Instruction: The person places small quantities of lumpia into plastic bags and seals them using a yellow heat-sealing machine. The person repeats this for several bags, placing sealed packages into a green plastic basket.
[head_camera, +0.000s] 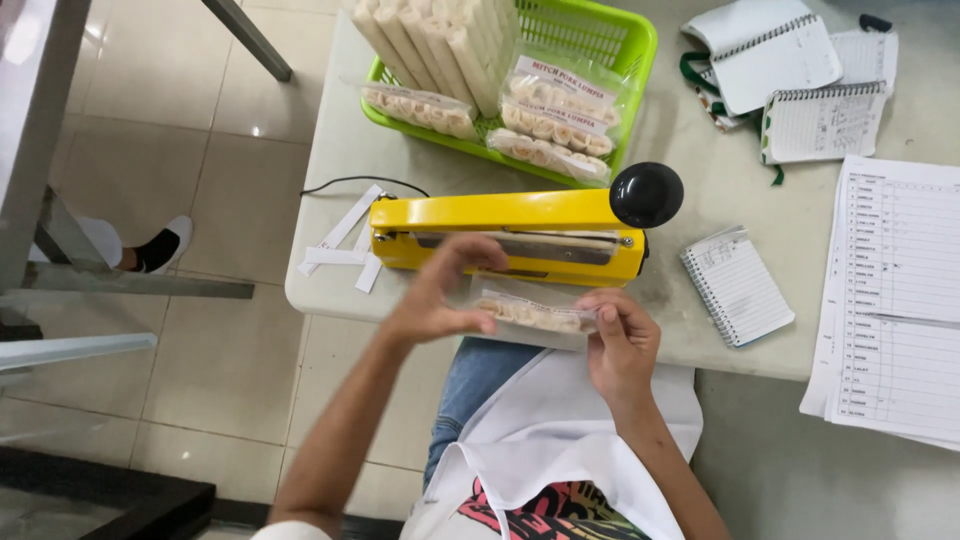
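Fingers (470, 318) of the left hand (435, 300) are clamped on the left end of a clear packet of pale rolls (530, 315), and the right hand (620, 345) pinches its right end, thumb on top. That packet hangs level just near the surface (720, 190) edge, directly in front of a yellow heat sealer (500, 232) with a black knob (646, 194). Farther off sits a green basket (625, 45) holding more filled packets. Spiral notebooks (735, 285) and printed sheets (890, 300) lie to the right; paper strips (340, 245) lie left of the sealer.
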